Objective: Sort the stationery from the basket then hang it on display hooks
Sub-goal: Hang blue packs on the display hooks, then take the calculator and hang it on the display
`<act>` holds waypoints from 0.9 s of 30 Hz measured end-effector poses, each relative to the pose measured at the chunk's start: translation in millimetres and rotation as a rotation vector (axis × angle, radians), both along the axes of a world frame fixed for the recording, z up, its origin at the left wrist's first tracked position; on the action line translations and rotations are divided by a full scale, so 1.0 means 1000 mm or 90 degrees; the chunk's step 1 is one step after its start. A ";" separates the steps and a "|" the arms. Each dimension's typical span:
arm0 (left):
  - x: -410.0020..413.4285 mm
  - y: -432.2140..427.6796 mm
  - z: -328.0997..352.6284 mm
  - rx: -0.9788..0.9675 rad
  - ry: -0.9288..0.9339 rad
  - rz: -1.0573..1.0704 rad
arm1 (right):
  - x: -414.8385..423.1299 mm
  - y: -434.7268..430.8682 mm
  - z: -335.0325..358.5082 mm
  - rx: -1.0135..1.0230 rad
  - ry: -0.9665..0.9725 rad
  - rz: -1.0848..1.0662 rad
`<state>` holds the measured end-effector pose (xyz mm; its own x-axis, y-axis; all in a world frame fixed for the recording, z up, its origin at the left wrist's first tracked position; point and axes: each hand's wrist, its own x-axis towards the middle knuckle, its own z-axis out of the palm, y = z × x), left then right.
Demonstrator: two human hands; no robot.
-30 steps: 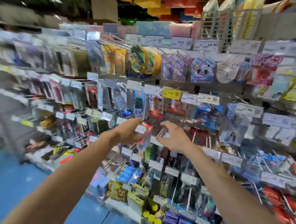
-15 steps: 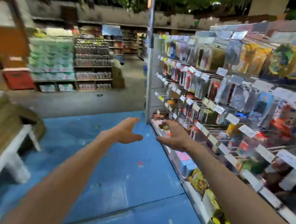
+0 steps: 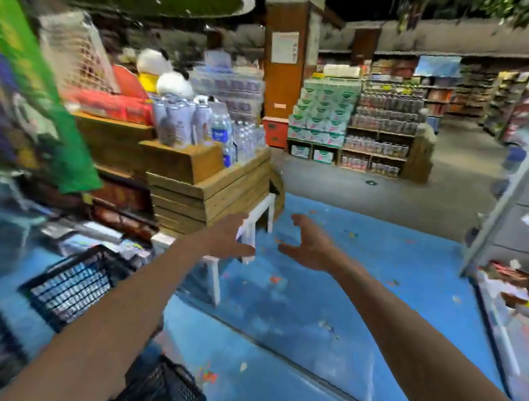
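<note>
The blue floor (image 3: 311,313) spreads out before you. One wooden crate stack (image 3: 226,194) carries water bottles (image 3: 230,132). Two black mesh baskets (image 3: 72,284) sit at your lower left, blurred. Your left hand (image 3: 226,238) and right hand (image 3: 310,247) hover empty, fingers loosely spread.

Blue floor (image 3: 311,313) under right hand (image 3: 310,247); white stand (image 3: 217,278) behind left hand (image 3: 226,238), bearing wooden crates (image 3: 214,190); black basket (image 3: 72,284) beside left forearm.

The left forearm (image 3: 118,309) and the right forearm (image 3: 419,336) are showing bare.
The left hand (image 3: 226,238) and the right hand (image 3: 308,250) are also showing uncovered; both arms are running unclothed to the lower edge, and blur is softening the finger outlines.
</note>
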<state>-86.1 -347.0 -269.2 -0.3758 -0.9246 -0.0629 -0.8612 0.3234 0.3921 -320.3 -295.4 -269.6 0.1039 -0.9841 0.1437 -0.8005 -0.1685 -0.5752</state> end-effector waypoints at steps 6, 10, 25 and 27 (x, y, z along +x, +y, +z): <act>0.183 0.021 0.000 0.007 0.033 0.141 | 0.195 -0.052 0.000 0.009 0.030 0.190; 0.292 0.045 -0.013 0.045 0.042 0.285 | 0.308 -0.066 -0.011 0.012 0.044 0.299; 0.563 0.148 -0.108 0.122 0.172 0.720 | 0.623 -0.085 -0.087 0.237 -0.046 0.606; 0.574 0.147 -0.119 0.113 0.170 0.753 | 0.646 -0.092 -0.101 0.291 -0.070 0.616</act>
